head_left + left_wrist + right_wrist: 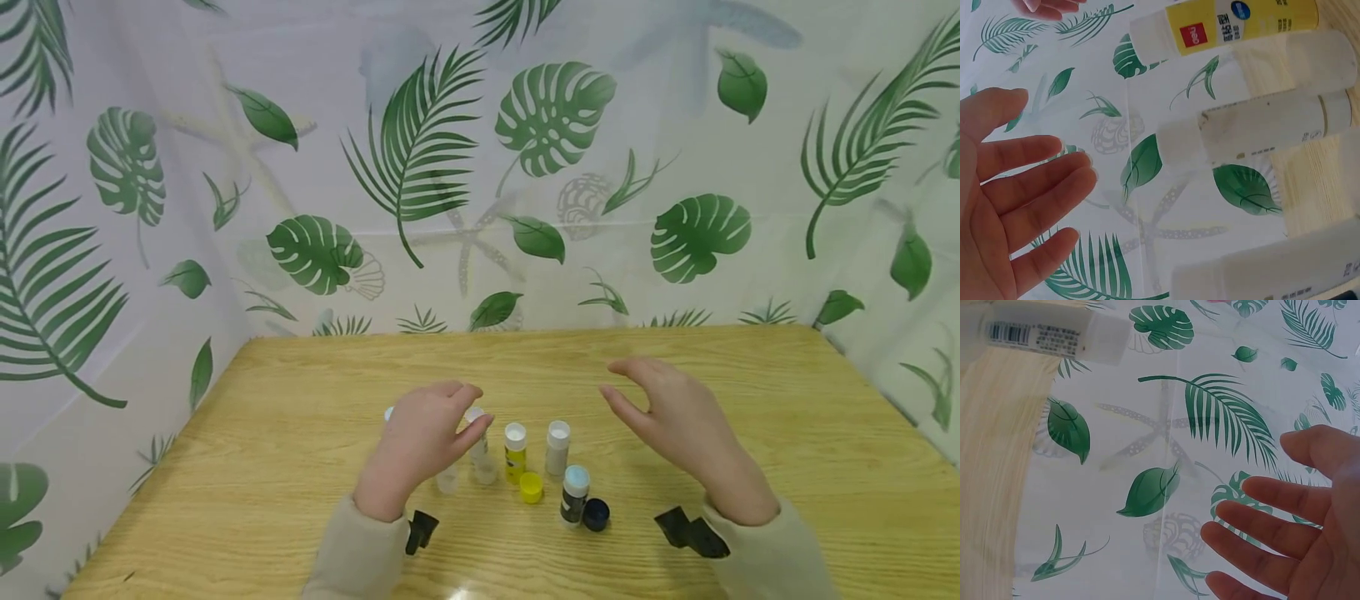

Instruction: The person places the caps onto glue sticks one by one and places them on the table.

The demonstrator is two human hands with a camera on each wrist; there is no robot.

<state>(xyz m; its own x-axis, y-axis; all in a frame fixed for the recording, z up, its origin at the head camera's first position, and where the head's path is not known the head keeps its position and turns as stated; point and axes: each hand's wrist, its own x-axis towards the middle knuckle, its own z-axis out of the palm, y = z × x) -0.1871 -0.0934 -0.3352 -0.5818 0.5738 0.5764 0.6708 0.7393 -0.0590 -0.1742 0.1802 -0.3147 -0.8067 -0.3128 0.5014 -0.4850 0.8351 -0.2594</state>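
My left hand [429, 442] hovers above the left bottles in the head view, partly covering them; its fingers are spread and hold nothing. In the left wrist view the same hand [1016, 187] is beside a yellow bottle [1241, 25] and a white bottle [1260, 131]. My right hand [682, 421] is raised to the right of the bottles, fingers apart and holding nothing; the right wrist view shows this hand [1285, 531] too. Upright between the hands stand the yellow bottle [515, 457], a white bottle [557, 450] and a dark-labelled bottle [573, 497].
A yellow cap [531, 487] lies before the yellow bottle, and a dark cap [596, 515] beside the dark-labelled one. Clear caps [485, 472] are near the left hand. Behind the wooden table [750, 367] hangs a leaf-patterned cloth [450, 167].
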